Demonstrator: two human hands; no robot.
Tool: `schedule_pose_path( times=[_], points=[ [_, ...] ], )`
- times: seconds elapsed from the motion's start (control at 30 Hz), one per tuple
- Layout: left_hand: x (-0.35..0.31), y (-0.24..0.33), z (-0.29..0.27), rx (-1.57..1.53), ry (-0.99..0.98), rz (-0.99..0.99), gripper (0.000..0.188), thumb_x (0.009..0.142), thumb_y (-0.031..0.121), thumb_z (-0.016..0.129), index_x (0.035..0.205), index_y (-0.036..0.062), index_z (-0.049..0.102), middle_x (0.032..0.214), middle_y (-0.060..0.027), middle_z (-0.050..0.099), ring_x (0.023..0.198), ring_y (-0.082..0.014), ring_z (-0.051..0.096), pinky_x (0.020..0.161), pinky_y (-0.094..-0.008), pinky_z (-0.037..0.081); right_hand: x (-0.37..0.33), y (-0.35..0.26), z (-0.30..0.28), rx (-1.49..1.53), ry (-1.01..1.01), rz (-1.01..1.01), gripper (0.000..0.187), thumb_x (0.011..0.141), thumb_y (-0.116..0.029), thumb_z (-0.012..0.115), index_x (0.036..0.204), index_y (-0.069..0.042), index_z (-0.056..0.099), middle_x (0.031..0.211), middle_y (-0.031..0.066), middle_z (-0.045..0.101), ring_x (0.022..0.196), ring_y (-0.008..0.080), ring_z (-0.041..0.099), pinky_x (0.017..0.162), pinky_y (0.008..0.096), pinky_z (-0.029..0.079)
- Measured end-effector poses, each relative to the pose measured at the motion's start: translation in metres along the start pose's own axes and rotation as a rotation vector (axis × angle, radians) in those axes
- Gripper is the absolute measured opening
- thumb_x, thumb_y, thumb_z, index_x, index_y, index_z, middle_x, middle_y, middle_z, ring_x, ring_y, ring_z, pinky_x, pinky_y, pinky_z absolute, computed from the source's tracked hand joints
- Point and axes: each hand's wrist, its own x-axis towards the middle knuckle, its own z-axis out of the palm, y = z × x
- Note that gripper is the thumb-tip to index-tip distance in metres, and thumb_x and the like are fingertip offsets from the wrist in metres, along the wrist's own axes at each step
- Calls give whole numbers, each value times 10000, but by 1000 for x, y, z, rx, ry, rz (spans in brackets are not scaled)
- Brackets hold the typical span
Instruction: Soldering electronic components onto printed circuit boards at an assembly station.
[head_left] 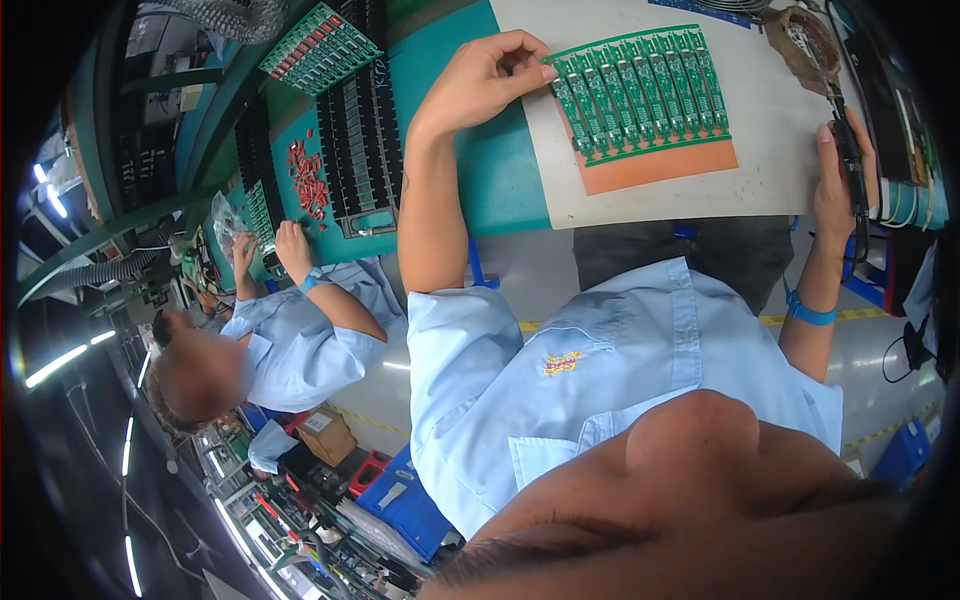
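A green circuit board panel made of several narrow strips lies on an orange sheet on the white work surface. My left hand is closed at the panel's upper left corner, pinching its edge between thumb and fingers. At the right edge of the bench, my right hand is wrapped round the black handle of a soldering iron. The iron points up toward a brown, crusted holder. Whether its tip rests inside the holder I cannot tell.
To the left, a co-worker's hands work at another green board. Loose red parts lie on the green mat near black slotted racks. Another board with red parts rests atop the racks. Cables run along the right side.
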Motion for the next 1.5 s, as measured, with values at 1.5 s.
schedule_pose_path(
  times=[1.5],
  points=[
    [-4, 14, 7, 313, -152, 204, 538, 756, 59, 758, 1269, -3, 606, 1172, -150, 642, 1024, -314, 606, 943, -367, 479, -31, -82, 15, 371, -531, -235, 434, 735, 59, 728, 1164, 28, 666, 1000, 154, 709, 897, 239, 655, 836, 330, 525]
  ],
)
